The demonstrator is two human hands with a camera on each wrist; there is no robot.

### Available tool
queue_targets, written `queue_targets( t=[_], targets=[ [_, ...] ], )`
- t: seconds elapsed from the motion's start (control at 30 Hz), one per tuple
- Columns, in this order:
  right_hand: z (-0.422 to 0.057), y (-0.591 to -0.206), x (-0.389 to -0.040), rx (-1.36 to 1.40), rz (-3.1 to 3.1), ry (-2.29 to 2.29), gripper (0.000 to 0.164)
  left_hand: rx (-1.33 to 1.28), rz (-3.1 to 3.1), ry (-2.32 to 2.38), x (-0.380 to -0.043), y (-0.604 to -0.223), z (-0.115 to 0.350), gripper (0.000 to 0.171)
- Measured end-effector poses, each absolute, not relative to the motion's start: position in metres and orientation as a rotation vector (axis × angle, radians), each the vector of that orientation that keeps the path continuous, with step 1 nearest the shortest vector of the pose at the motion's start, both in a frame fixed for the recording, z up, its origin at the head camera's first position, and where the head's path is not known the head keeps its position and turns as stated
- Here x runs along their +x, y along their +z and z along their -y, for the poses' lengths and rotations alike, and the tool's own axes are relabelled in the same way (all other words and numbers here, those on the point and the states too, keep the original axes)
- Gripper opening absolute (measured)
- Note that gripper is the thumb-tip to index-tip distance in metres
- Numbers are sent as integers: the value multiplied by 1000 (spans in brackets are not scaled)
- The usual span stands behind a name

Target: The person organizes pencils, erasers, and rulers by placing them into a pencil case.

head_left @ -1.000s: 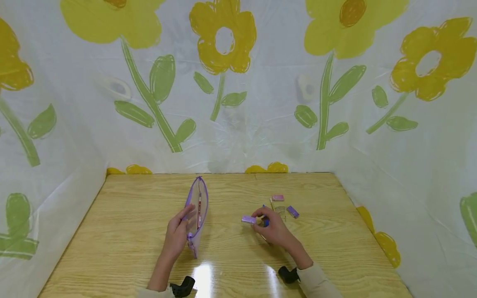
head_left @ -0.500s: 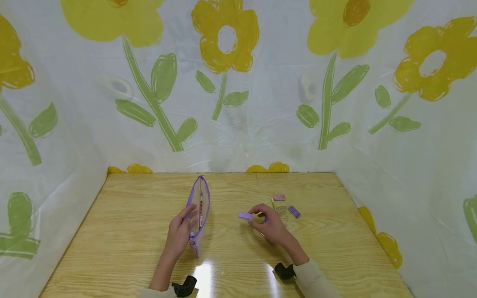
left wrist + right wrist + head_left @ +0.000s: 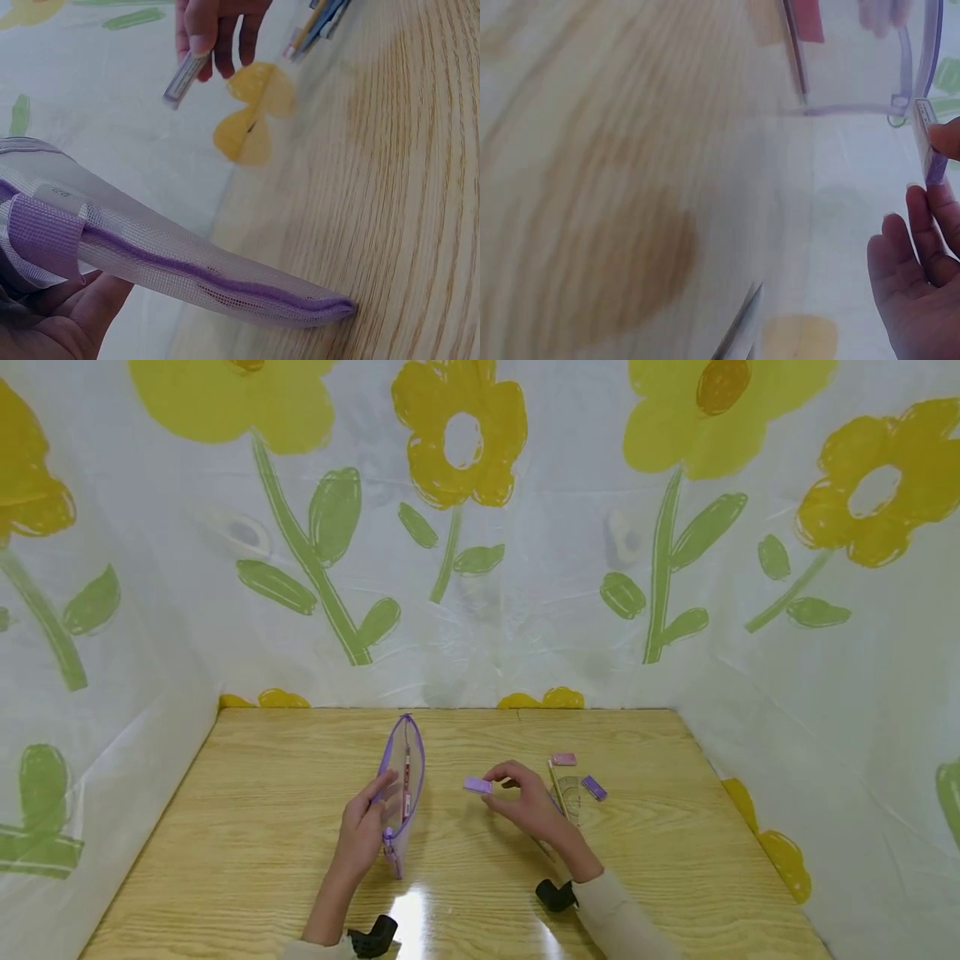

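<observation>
On the left, my left hand (image 3: 362, 831) grips the near side wall of a mesh pencil case (image 3: 417, 789) with purple trim. The case stands upright with its mouth spread, and a red and white pencil-like stick (image 3: 407, 772) shows inside. In the left wrist view, the purple-seamed base of the case (image 3: 202, 259) angles down to the wood. My right hand (image 3: 531, 802) pinches a light purple eraser (image 3: 477, 785) between thumb and fingertips, a short way right of the case. Printed marks show on the eraser (image 3: 925, 135) in the right wrist view.
Right of my right hand lie a pink eraser (image 3: 564, 759), a darker purple eraser (image 3: 595, 788), a yellow pencil (image 3: 557, 781) and a clear protractor (image 3: 572, 797). Flower-printed cloth (image 3: 495, 643) encloses the back and sides of the wooden table (image 3: 262, 793).
My right hand has moved left with the light purple eraser, closer to the pencil case, revealing more of the yellow pencil and protractor. The left hand keeps its grip almost in place.
</observation>
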State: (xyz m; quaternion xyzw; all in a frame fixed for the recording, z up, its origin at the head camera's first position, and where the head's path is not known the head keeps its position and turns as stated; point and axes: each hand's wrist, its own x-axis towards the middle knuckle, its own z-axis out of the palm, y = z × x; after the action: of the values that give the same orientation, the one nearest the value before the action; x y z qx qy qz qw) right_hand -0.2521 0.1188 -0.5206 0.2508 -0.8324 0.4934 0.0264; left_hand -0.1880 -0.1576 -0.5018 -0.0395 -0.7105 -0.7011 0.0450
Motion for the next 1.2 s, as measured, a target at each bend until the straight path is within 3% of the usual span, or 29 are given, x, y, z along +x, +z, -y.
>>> queue_targets(
  t=[1.2],
  targets=[
    [-55, -482, -267, 865, 2499, 1597, 21, -153, 2163, -2144, -185, -503, 157, 49]
  ],
)
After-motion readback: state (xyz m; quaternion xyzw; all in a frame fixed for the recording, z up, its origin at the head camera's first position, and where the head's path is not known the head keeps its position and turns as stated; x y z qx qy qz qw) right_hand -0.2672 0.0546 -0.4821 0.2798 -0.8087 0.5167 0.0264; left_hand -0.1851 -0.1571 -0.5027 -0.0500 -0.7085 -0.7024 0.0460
